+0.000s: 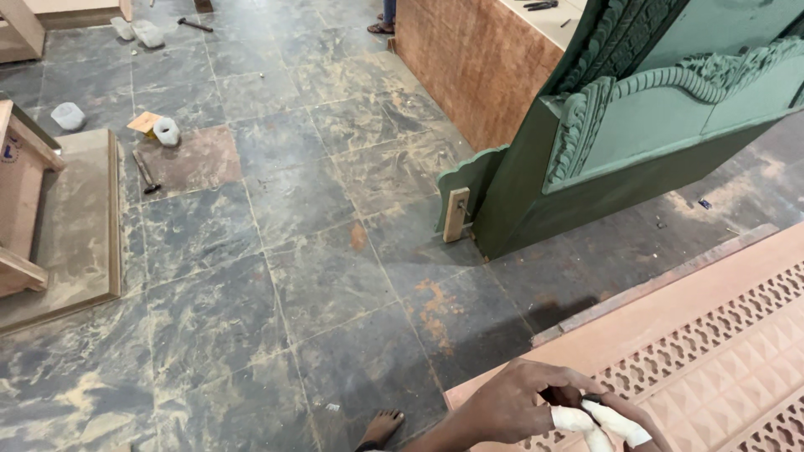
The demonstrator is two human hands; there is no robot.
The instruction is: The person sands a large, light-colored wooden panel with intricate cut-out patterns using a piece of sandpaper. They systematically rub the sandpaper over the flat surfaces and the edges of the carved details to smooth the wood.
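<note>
A wooden frame (25, 209) lies on a board (79, 234) at the far left of a dusty stone-tiled floor (276, 276). Just right of it, a hammer (146, 173) rests on the tiles, with a white plastic tub (68, 115) and a white roll (167, 130) beside a scrap of card (144, 123) a little farther off. Another hammer (194, 25) lies near the top edge. At centre, a bare foot (381, 428) stands on the tiles, near the corner of a carved pink panel (703, 335) with a lattice pattern, which fills the lower right. Over that panel's near edge, the left hand (511, 406) curls round the fingers of the right hand (615, 418), two of which are wrapped in white bandage (599, 421). The left grip is closed lightly on those fingers; the right hand is mostly out of frame, and its grip cannot be judged. A small dark object sits between the hands, too hidden to identify. Beyond, a green carved furniture piece (620, 142) leans by a brown board (477, 59), with a small wood block (456, 214) at its foot. Another person's feet (381, 27) show at the top.
</note>
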